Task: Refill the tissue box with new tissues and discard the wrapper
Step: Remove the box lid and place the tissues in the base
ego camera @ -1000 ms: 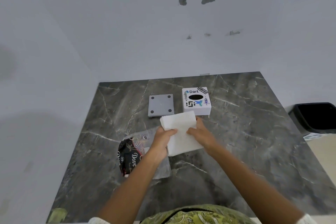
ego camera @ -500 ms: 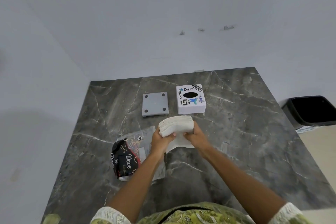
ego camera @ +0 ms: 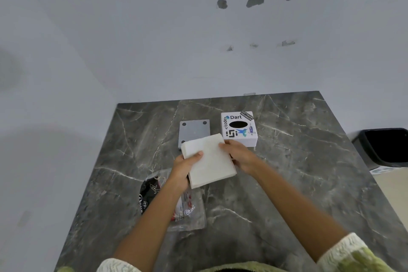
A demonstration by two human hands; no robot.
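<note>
A flat stack of white tissues (ego camera: 209,161) is held above the dark marble table (ego camera: 298,172). My left hand (ego camera: 184,168) grips its left edge with the thumb on top, and my right hand (ego camera: 240,155) grips its right edge. Just behind stands the white tissue box (ego camera: 239,128), covered in stickers, with a black oval opening on top. Left of it lies the box's grey base plate (ego camera: 194,131), partly hidden by the tissues. The clear and black plastic wrapper (ego camera: 167,201) lies on the table under my left forearm.
A black waste bin (ego camera: 384,148) stands on the floor beyond the table's right edge. White walls close off the table at the back and on the left.
The tissue stack, bent and tipped on edge half a second ago, now lies flat and spread between both hands. The box, base plate and wrapper have not moved on the table.
</note>
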